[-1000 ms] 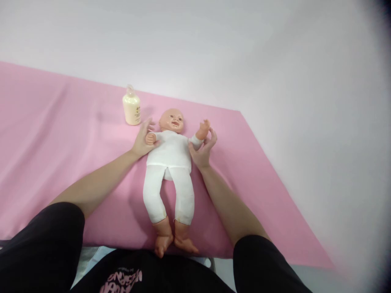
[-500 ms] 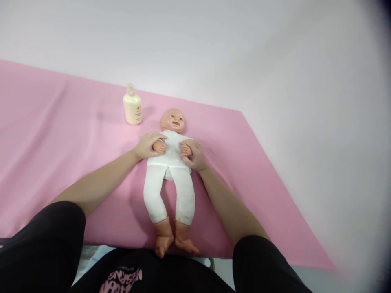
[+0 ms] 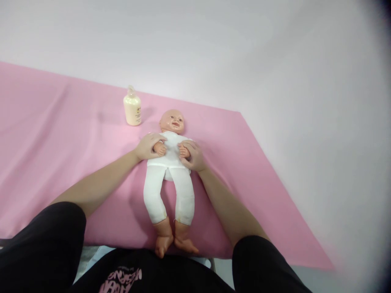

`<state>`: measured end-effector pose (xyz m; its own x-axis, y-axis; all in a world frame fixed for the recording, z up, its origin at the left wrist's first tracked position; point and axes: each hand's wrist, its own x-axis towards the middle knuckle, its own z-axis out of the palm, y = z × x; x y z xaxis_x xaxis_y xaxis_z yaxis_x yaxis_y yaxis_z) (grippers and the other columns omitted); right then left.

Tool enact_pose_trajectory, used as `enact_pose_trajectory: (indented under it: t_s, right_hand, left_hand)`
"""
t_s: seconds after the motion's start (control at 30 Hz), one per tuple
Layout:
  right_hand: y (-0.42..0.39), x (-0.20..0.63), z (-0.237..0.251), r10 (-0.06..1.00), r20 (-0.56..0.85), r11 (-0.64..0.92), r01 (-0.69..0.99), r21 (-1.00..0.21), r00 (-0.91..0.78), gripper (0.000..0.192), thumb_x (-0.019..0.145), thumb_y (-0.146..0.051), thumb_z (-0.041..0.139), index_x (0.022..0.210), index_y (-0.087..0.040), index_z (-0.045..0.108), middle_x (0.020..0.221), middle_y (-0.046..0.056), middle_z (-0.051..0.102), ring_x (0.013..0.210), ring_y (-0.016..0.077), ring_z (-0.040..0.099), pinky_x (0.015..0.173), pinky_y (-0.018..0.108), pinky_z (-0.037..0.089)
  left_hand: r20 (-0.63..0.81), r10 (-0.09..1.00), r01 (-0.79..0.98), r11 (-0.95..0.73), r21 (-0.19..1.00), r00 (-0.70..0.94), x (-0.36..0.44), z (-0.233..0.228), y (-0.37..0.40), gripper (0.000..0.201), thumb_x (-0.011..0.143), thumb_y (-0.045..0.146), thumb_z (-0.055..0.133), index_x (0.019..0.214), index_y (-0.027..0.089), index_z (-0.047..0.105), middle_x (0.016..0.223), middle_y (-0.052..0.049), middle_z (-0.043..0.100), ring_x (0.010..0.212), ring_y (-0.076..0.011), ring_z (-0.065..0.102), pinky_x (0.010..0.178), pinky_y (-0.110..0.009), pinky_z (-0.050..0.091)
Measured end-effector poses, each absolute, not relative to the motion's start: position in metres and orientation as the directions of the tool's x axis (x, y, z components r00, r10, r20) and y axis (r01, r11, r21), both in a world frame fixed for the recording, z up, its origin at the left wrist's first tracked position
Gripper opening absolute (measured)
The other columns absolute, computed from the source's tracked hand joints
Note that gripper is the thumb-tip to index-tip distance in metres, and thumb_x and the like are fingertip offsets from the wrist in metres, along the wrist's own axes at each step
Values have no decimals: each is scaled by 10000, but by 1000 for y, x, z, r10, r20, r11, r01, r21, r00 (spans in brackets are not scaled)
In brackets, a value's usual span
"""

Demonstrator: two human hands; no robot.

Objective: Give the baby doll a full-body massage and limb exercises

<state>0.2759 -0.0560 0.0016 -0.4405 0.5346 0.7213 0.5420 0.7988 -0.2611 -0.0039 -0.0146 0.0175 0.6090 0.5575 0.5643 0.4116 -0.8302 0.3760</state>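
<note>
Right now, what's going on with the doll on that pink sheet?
A person leans over a baby doll lying face up on the pink sheet. The left hand and the right hand each hold one of the doll's arms, folded in over its chest. A cream lotion bottle stands upright beyond the doll's head, untouched.

A: Item, black shirt (image 3: 128,276): pink print, seen upside down, letters not legible.
B: Item, cream bottle (image 3: 132,110): small dark label mark, too small to read.
</note>
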Motion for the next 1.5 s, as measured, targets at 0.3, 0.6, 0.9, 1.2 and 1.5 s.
enact_pose_trajectory:
  t_s: [0.3, 0.6, 0.9, 1.2, 1.5]
  right_hand:
    - [-57, 275, 2, 504, 743, 809, 542, -228, -439, 407, 818, -361, 629, 1199, -223, 652, 1131, 131, 727, 1071, 326, 682, 949, 530, 574]
    - [-57, 275, 1, 535, 722, 797, 544, -261, -438, 407, 812, -360, 631, 1192, -216, 648, 1134, 136, 720, 1087, 336, 675, 976, 543, 559]
    - [-57, 275, 1, 537, 722, 794, 551, -259, -435, 421, 813, -356, 636, 1212, -223, 647, 1135, 135, 713, 1081, 338, 676, 967, 544, 566]
    - [-57, 275, 1, 556, 711, 784, 556, -276, -431, 413, 812, -378, 627, 1193, -218, 646, 1138, 138, 714, 1086, 337, 677, 975, 545, 563]
    - [-57, 276, 0, 571, 704, 775, 561, -291, -423, 418, 812, -390, 624, 1193, -220, 645, 1144, 142, 713, 1092, 342, 673, 985, 555, 557]
  left_hand:
    - [557, 568, 420, -823, 382, 607, -4, 17, -15, 490, 804, 509, 711, 1184, 207, 650, 1118, -117, 746, 1100, -321, 687, 1018, -478, 512]
    - [561, 559, 416, -829, 373, 611, -4, 17, -15, 482, 816, 508, 696, 1177, 195, 639, 1113, -118, 743, 1083, -310, 685, 1008, -463, 508]
    - [577, 541, 405, -841, 359, 612, -3, 17, -15, 476, 833, 515, 678, 1177, 188, 631, 1095, -120, 738, 1079, -307, 682, 998, -456, 503]
    - [565, 550, 412, -835, 365, 615, -4, 17, -15, 473, 827, 494, 699, 1184, 190, 632, 1099, -121, 735, 1066, -308, 679, 989, -460, 503]
    - [576, 539, 403, -842, 359, 614, -4, 16, -15, 470, 832, 487, 700, 1189, 189, 631, 1097, -118, 731, 1085, -306, 676, 1005, -457, 501]
